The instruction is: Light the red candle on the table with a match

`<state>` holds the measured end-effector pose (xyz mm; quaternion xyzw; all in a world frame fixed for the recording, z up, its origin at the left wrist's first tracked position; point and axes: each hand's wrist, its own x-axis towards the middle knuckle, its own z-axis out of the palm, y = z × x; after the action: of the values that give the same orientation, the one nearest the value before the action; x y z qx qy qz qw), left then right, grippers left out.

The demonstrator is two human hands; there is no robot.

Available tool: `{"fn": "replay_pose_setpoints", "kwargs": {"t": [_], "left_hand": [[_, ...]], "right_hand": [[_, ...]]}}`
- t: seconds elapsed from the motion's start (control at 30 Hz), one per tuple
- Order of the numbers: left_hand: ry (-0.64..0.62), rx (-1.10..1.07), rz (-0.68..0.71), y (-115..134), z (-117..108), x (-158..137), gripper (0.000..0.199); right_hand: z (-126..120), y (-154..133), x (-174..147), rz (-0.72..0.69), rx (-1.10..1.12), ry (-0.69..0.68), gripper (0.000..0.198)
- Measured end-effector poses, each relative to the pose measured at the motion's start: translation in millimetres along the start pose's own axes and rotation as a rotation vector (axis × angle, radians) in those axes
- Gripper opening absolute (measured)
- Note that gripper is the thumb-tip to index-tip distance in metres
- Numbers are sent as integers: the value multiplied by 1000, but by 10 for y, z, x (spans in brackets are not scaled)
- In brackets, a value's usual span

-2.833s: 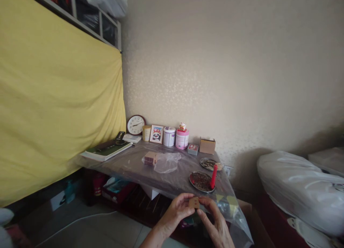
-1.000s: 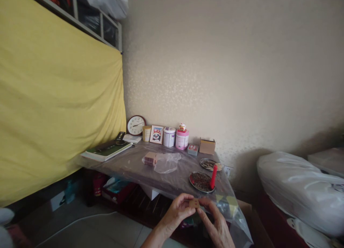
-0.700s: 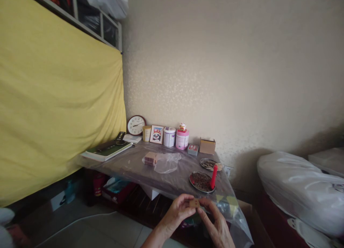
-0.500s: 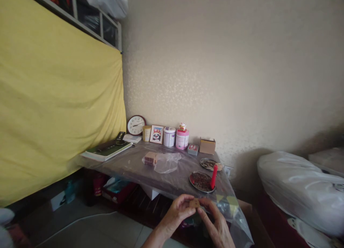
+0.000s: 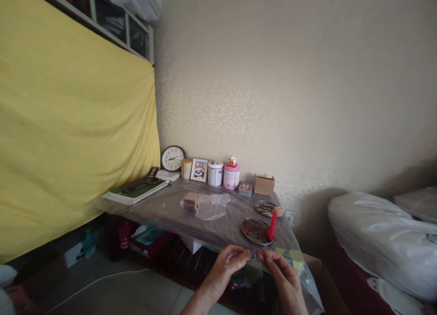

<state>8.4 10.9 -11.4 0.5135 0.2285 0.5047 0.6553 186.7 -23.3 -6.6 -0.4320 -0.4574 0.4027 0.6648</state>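
Note:
My left hand point(image 5: 227, 265) pinches a small brown matchbox point(image 5: 246, 255) between thumb and fingers, just off the table's near edge. A short gap to its right, my right hand point(image 5: 278, 269) is closed in a pinch; whatever lies between its fingertips is too small to make out. Beyond the hands, a red candle point(image 5: 272, 225) stands upright at the right side of a round metal plate point(image 5: 252, 236) strewn with dark bits. A stack of similar small boxes point(image 5: 190, 201) sits farther back, partly wrapped in a clear plastic bag point(image 5: 213, 206).
A second plate point(image 5: 264, 207) holds several thin sticks. Along the wall stand a clock point(image 5: 173, 159), a panda picture point(image 5: 199, 170), a white tin point(image 5: 215, 174), a pink tin point(image 5: 231, 177) and an open cardboard box point(image 5: 264, 185). A book point(image 5: 136, 191) lies left.
My right hand has come away from the matchbox and moved slightly right, its fingertips now pinched together. The left hand keeps the matchbox in nearly the same place.

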Motion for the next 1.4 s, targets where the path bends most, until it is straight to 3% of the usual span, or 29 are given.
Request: {"fn": "replay_pose_setpoints", "kwargs": {"t": [0.17, 0.87, 1.1, 1.4], "left_hand": [[-2, -12, -11, -1, 19, -4, 32], [7, -2, -41, 10, 44, 30, 31], [22, -17, -39, -17, 35, 28, 32], [16, -29, -22, -17, 47, 19, 30]], "right_hand": [[7, 28, -4, 57, 92, 17, 31], [12, 113, 20, -41, -178, 30, 30], [46, 126, 15, -66, -151, 28, 34], [96, 104, -9, -136, -164, 1, 22]]}}
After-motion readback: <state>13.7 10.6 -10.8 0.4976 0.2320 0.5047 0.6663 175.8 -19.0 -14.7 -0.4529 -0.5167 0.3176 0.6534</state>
